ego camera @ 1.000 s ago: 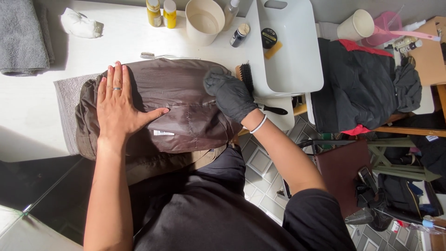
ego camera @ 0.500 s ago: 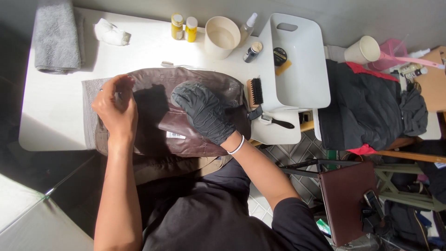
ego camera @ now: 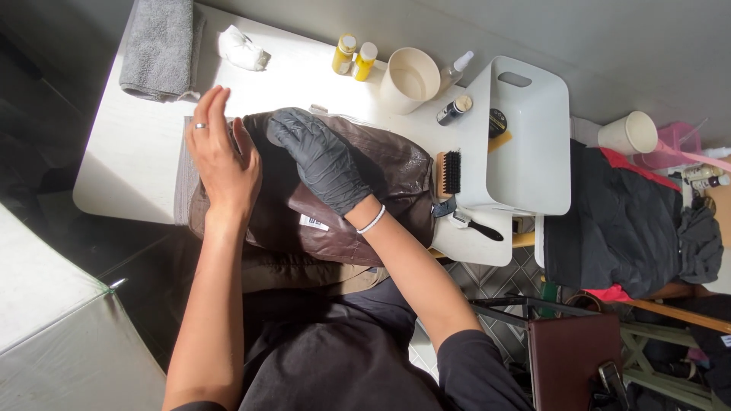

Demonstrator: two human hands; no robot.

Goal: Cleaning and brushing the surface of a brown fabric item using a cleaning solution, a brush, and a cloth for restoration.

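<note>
Folded grey towel: far left corner of the worktop. Crumpled white cloth beside it.

Left hand: bare, ring on one finger, fingers together and slightly curled, resting on the left end of the bag.

Brown leather bag: lies flat at the near edge of the worktop, middle, partly overhanging toward the person. Looks soft and pliant, smooth and somewhat slippery, moderate in weight; likely best held by pressing flat on its panels or gripping the seamed edges.

Right hand: in a black glove, fingers extended and held together, palm down on the bag's upper panel; white bracelet at the wrist.

Two yellow bottles, cream cup, small spray bottle: far edge.

Wooden brush: just right of the bag. Small black-handled brush near it.

White bin: right end of the worktop.
</note>
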